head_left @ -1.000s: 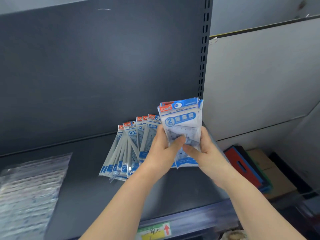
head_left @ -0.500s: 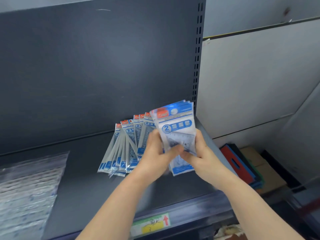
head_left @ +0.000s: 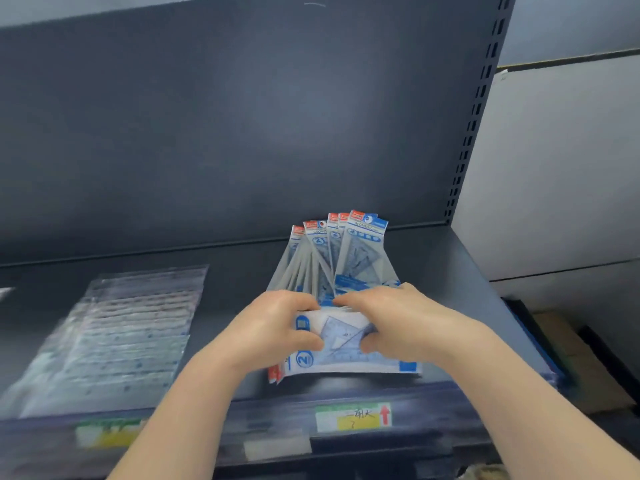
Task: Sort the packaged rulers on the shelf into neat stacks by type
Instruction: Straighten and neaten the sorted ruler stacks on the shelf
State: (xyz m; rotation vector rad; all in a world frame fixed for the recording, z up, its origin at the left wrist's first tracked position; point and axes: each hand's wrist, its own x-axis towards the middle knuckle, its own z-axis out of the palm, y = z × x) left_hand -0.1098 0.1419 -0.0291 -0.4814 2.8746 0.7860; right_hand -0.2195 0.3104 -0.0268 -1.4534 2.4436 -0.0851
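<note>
The left hand [head_left: 273,330] and right hand [head_left: 398,320], close together, clamp a sideways stack of set-square packets [head_left: 346,346]. Fanned packets [head_left: 332,261] lie at its 12 o'clock, clear ruler bags [head_left: 114,337] at 9 o'clock.

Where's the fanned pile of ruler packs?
Head view: the fanned pile lies right of centre on the shelf, just behind the bundle in the left hand and right hand.

Stuck along the front rail: white, green and yellow paper price label with red arrow [head_left: 353,418], blurred yellow-green label [head_left: 108,433] further left. Low right, brown cardboard box [head_left: 588,375].
</note>
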